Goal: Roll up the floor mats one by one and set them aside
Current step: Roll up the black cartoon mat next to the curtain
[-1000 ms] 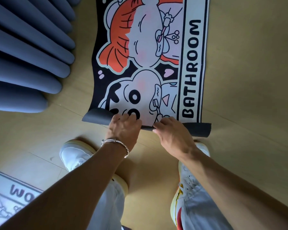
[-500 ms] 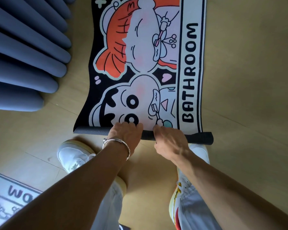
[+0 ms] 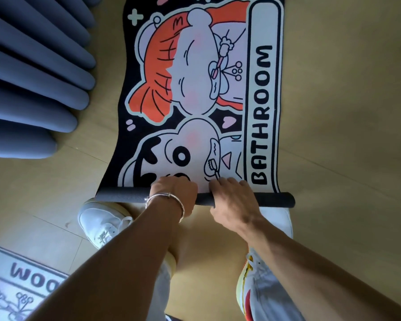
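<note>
Grip: both hands are closed over the started roll (image 3: 252, 199) at the near end of the bathroom mat (image 3: 218, 100); the left hand (image 3: 174, 193) and the right hand (image 3: 232, 198) sit side by side near the roll's middle, fingers curled over the top onto the printed face.
Thumbs: hidden under the roll, so how far they wrap beneath cannot be told.
Mat position: flat on the wooden floor (image 3: 345, 112), running away from the person, with only the near edge turned into a thin dark tube showing the black backing.
Step in hand: early rolling of this mat; most of its length is yet to be rolled.
Next move: probably pushing the tube forward with even pressure from both hands, keeping its ends square so it does not cone to one side.
Arm pose: both forearms reach down and forward from the bottom of the view, wrists bent, a silver bracelet (image 3: 169, 198) on the left wrist.
Surroundings: white sneaker (image 3: 100, 221) just behind the roll's left end; another mat (image 3: 14, 286) lies flat at lower left; a blue curtain (image 3: 33, 77) hangs at left.
</note>
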A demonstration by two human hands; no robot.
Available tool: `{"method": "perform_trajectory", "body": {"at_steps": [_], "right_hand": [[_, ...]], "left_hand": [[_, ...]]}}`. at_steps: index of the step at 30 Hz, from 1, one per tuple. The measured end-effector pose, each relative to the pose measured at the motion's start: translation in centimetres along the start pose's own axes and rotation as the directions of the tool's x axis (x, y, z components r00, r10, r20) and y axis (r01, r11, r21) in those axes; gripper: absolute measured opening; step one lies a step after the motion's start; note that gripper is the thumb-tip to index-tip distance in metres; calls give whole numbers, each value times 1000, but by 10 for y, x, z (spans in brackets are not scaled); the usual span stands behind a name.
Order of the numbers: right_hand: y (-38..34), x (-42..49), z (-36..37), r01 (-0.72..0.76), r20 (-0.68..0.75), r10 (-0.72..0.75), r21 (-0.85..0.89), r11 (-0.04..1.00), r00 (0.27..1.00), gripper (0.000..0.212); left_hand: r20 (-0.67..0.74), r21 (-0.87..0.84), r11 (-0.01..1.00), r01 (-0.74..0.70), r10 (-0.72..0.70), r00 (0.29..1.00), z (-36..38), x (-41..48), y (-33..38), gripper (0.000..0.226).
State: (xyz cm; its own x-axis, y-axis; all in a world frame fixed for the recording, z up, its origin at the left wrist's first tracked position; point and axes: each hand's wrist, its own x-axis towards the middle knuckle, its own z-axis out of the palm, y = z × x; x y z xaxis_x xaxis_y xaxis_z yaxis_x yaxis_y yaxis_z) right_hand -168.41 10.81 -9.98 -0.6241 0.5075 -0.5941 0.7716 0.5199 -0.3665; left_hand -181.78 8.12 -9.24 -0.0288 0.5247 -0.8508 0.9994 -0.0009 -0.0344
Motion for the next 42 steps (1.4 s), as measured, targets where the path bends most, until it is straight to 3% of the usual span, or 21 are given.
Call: {"method": "perform_trajectory", "body": {"at_steps": [3, 7, 10, 14, 18, 20, 24, 26, 31, 34, 36, 38, 40, 42], "right_hand": [[-4, 5, -2, -28, 19, 29, -4, 1000, 999, 15], [3, 14, -9, -90, 213, 92, -20, 996, 973, 10], [0, 11, -10, -86, 257, 90, -25, 996, 962, 9], [-5, 0, 2, -34, 119, 41, -59, 998, 992, 17], [3, 15, -4, -162, 308, 137, 56, 985, 941, 9], [3, 17, -5, -181, 349, 135, 102, 978, 927, 8], [-3, 3, 3, -35, 90, 38, -29, 999, 995, 18], [-3, 2, 4, -33, 38, 33, -4, 999, 999, 17], [0, 19, -8, -215, 290, 176, 108, 971, 941, 4], [-7, 12, -9, -88, 122, 92, -38, 995, 988, 10], [-12, 5, -5, -19, 5, 19, -37, 999, 1000, 15], [-13, 7, -5, -63, 58, 62, 9, 998, 996, 10], [-11, 16, -10, -150, 203, 141, 28, 988, 969, 5], [-11, 21, -13, -168, 278, 151, 37, 985, 949, 6]], "left_hand": [[-22, -51, 998, -44, 43, 999, 0, 2, -4, 21], [-229, 60, 976, -209, 218, 949, 6, -5, -8, 17], [-110, 92, 979, -183, 193, 975, 12, -5, -1, 17], [51, -7, 994, -106, 106, 993, 11, 4, -1, 21], [-176, 38, 987, -156, 160, 971, 12, -1, -2, 17], [-188, 68, 988, -135, 146, 971, 12, -3, 0, 16], [30, 11, 996, -86, 86, 996, 10, 5, 2, 22], [23, -33, 996, -84, 85, 996, 7, 7, 1, 21], [-277, 14, 989, -149, 147, 950, 9, -2, -7, 19], [-100, -66, 992, -107, 100, 990, 10, -1, -8, 14], [-29, -111, 987, -119, 117, 993, 8, 2, -8, 14], [-117, -92, 981, -173, 161, 980, 6, 0, -10, 13], [-256, -25, 975, -220, 207, 944, 10, -5, -12, 17], [-256, 10, 979, -206, 201, 945, 14, -6, -13, 19]]}}
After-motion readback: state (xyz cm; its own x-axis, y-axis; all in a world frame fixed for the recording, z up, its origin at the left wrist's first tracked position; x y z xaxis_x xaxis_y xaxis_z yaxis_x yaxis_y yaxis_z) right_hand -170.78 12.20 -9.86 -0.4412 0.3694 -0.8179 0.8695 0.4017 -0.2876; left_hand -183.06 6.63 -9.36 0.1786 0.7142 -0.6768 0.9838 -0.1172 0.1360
